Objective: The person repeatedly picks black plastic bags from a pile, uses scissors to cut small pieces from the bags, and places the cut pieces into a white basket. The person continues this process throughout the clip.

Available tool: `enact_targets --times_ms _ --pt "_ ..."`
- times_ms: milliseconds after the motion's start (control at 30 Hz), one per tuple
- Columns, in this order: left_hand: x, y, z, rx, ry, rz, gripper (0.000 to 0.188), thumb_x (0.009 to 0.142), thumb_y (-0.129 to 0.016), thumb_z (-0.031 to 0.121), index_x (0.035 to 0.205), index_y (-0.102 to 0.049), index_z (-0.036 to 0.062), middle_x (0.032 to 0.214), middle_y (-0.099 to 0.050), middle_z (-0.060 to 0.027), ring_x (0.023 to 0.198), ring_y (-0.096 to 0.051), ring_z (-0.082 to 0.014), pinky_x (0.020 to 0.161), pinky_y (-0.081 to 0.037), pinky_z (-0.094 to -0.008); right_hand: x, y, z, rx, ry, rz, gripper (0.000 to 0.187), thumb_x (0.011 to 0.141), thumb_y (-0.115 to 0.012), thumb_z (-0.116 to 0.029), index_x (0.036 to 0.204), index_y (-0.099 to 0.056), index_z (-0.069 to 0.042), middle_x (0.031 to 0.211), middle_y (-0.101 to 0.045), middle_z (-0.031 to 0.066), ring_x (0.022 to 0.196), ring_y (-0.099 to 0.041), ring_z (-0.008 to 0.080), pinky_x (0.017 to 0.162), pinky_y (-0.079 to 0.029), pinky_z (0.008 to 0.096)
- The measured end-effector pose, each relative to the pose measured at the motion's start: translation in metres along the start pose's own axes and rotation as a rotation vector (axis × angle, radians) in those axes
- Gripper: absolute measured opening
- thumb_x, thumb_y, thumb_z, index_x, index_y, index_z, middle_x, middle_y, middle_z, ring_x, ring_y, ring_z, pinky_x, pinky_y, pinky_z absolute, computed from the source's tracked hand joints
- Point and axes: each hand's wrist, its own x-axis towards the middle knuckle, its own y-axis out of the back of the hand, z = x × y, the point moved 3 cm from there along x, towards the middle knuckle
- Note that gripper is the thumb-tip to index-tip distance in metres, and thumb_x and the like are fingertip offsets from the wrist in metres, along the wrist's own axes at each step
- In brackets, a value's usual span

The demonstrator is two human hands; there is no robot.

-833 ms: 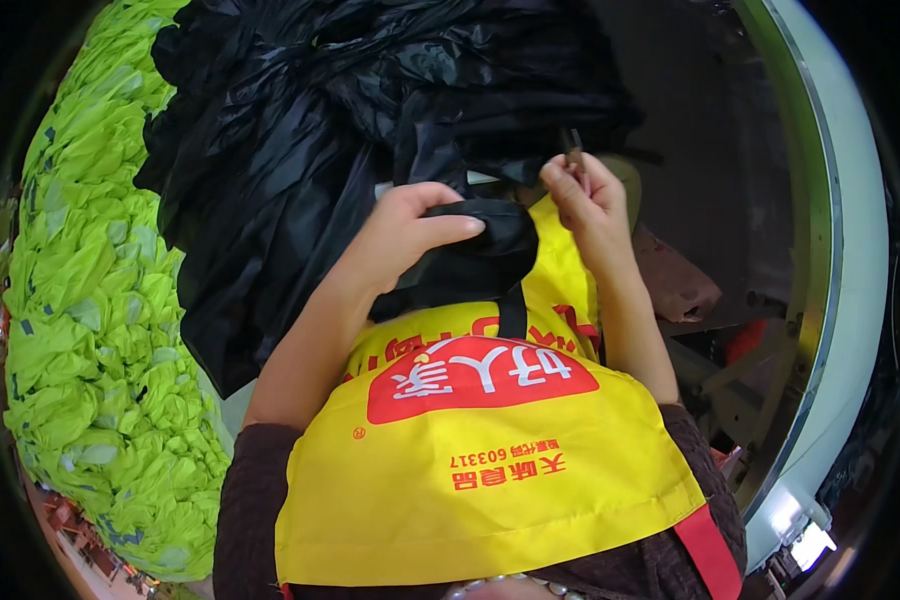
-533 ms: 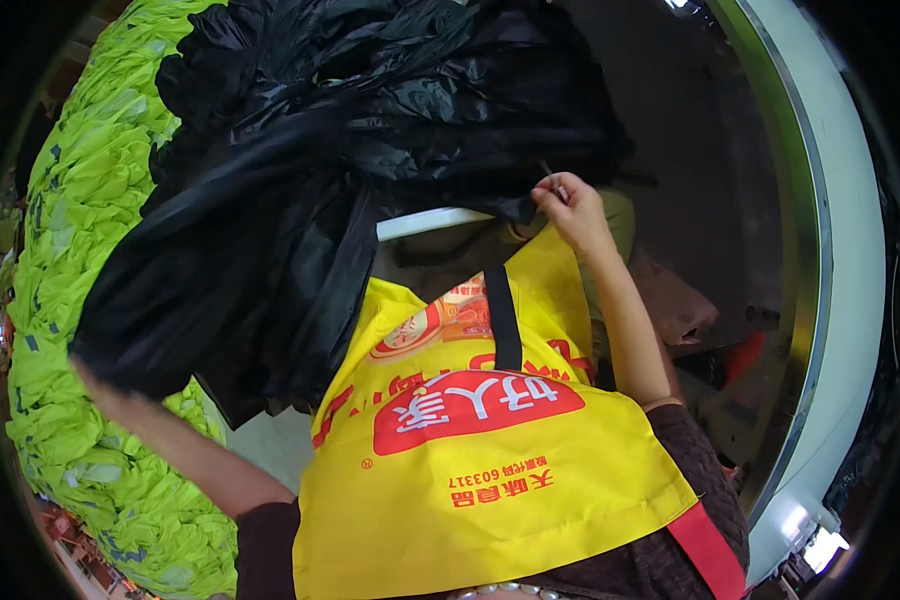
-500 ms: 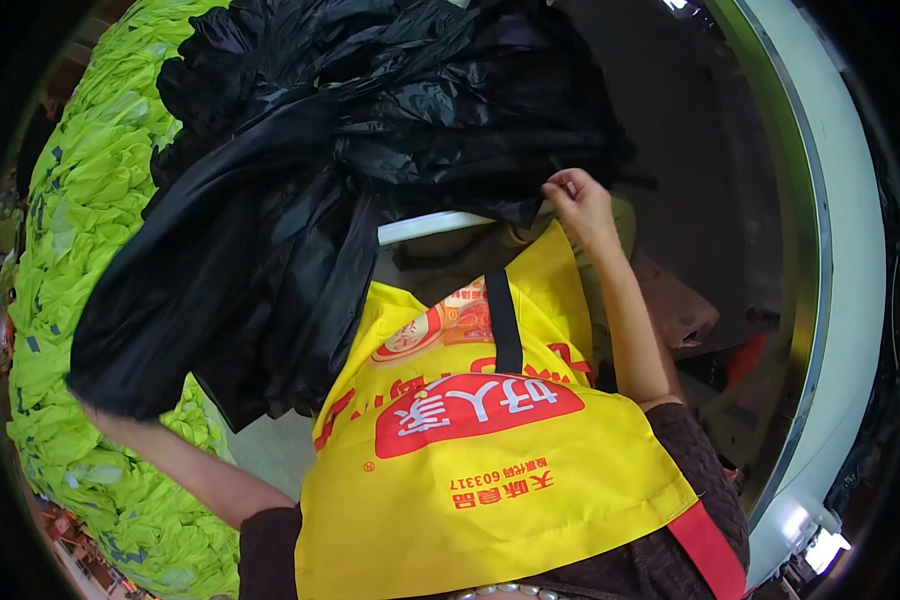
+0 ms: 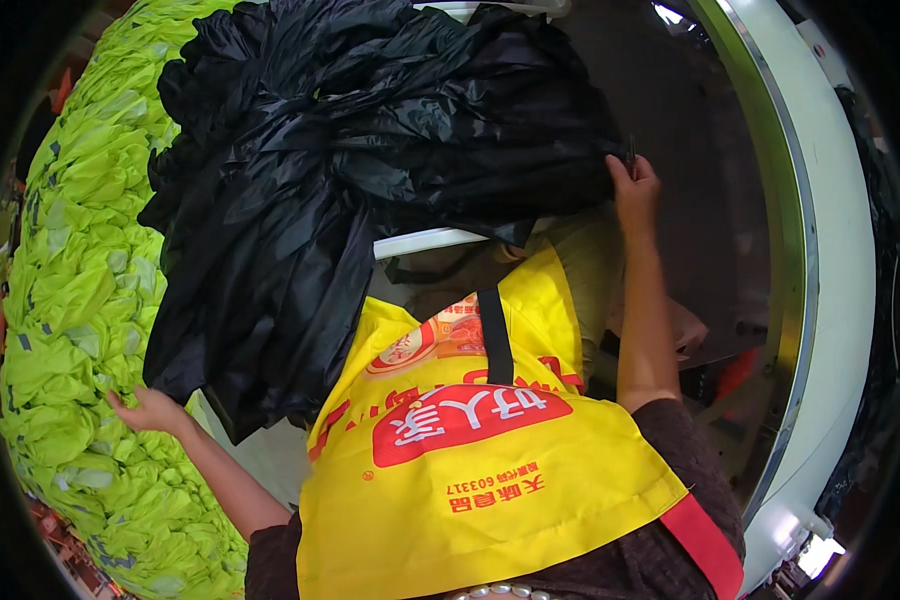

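Note:
A large heap of shiny black fabric (image 4: 450, 130) spreads across the upper middle, gathered into many folds. One long part of it hangs down at the left, beside my apron. My right hand (image 4: 637, 195) pinches the right edge of this fabric between thumb and fingers. A small dark tip sticks up above those fingers, too small to make out. At the lower left, my left hand (image 4: 153, 410) is open, just below the bottom edge of the hanging part, over the lime-green fabric pile (image 4: 80, 320).
A white bar-like edge (image 4: 425, 242) shows under the black fabric. My yellow apron (image 4: 490, 500) covers my lap. To the right are a dark surface (image 4: 715, 200) and a curved pale machine or table edge (image 4: 840, 250).
My left hand has come off the black fabric's lower left edge, which has dropped and swung right. My right hand has moved up and right, drawing the fabric's edge along.

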Motion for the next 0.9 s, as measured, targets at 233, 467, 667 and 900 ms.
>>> enact_targets --times_ms 233,467,667,900 --pt "-0.127 -0.046 0.218 -0.719 -0.016 -1.317 0.030 0.078 -0.063 0.006 0.107 -0.057 0.0039 0.098 -0.060 -0.0056 0.091 -0.056 -0.0148 0.081 -0.044 -0.0263 -0.121 -0.060 -0.109 -0.090 0.423 -0.188 0.016 0.073 -0.066 -0.002 0.085 -0.056 -0.002 0.066 -0.047 0.0058 0.050 -0.044 0.0122 0.046 -0.037 0.0239" --pt "-0.239 -0.041 0.291 -1.175 -0.246 -1.732 0.066 0.068 -0.073 0.019 0.124 -0.043 0.0034 0.123 -0.045 -0.0132 0.103 -0.052 -0.0210 0.085 -0.045 -0.0292 -0.157 -0.070 -0.116 0.110 0.362 -0.460 0.025 0.076 -0.061 -0.002 0.101 -0.058 -0.002 0.076 -0.055 0.0083 0.061 -0.050 0.0147 0.056 -0.040 0.0253" --pt "-0.267 -0.040 0.273 -1.153 0.211 -1.819 0.032 0.083 -0.060 0.019 0.106 -0.056 -0.0037 0.089 -0.061 -0.0077 0.080 -0.058 -0.0122 0.070 -0.046 -0.0224 -0.151 -0.073 -0.114 0.068 0.224 -0.435 0.018 0.079 -0.061 -0.011 0.094 -0.061 0.000 0.069 -0.058 0.0106 0.058 -0.053 0.0154 0.055 -0.041 0.0251" --pt "-0.249 -0.049 0.262 -1.039 0.123 -1.619 0.020 0.086 -0.055 0.020 0.090 -0.062 0.0011 0.074 -0.059 -0.0025 0.069 -0.054 -0.0081 0.064 -0.043 -0.0210 -0.139 -0.067 -0.106 0.055 0.137 -0.393 0.016 0.076 -0.067 -0.014 0.076 -0.062 0.000 0.059 -0.054 0.0078 0.051 -0.049 0.0116 0.049 -0.038 0.0250"
